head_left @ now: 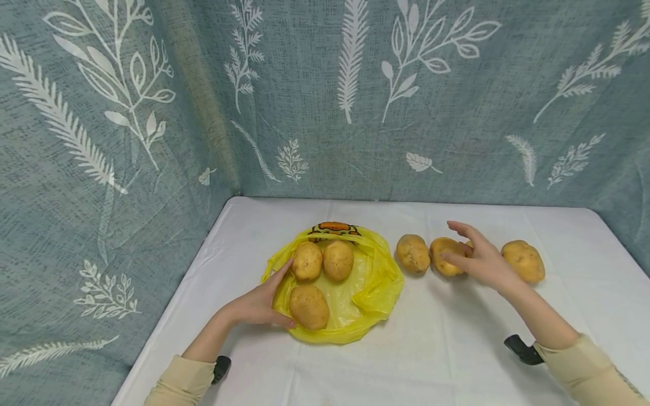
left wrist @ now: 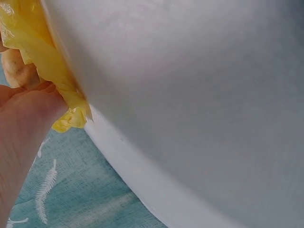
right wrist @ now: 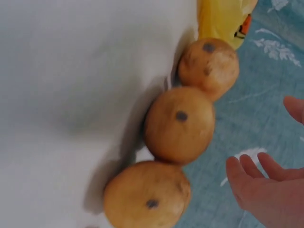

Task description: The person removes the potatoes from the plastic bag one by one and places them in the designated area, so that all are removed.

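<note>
Three potatoes [head_left: 308,307] in crinkly bag [head_left: 345,336]; left hand [head_left: 256,305], fingers spread, at 9 o'clock rim; right hand [head_left: 484,264] released; flat cloth [head_left: 350,375] at 6.

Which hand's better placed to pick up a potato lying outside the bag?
Right, I'd say: the right hand is open and empty, over the loose potatoes. The left hand touches the left side of the yellow bag, farther from them.
</note>
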`<state>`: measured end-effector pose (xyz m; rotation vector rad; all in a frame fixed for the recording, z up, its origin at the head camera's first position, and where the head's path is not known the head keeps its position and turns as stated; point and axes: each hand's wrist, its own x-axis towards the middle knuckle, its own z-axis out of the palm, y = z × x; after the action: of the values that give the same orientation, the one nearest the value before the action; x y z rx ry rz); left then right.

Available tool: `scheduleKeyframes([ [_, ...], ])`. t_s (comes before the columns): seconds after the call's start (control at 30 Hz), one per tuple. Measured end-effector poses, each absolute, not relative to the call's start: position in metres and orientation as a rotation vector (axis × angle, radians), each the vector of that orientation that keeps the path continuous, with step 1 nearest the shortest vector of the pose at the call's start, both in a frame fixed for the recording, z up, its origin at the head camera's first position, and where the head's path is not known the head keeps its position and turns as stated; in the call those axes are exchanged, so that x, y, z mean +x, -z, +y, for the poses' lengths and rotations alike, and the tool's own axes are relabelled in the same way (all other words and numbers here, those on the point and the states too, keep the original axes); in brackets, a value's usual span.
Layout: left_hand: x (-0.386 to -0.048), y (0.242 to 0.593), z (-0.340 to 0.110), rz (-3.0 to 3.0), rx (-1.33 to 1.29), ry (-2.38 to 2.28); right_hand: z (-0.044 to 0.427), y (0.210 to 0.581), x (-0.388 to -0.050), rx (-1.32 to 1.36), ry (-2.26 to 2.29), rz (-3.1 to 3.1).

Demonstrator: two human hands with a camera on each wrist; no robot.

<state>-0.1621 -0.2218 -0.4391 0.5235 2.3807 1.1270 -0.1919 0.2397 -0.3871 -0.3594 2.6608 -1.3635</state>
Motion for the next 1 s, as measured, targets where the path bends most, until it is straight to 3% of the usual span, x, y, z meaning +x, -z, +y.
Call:
scheduleKeyframes([
  [1.0, -0.162, 0.438, -0.223, 2.382, 0.503, -1.125, 0.163, 0.402, -0.202, -0.555, 1.546, 2.429],
])
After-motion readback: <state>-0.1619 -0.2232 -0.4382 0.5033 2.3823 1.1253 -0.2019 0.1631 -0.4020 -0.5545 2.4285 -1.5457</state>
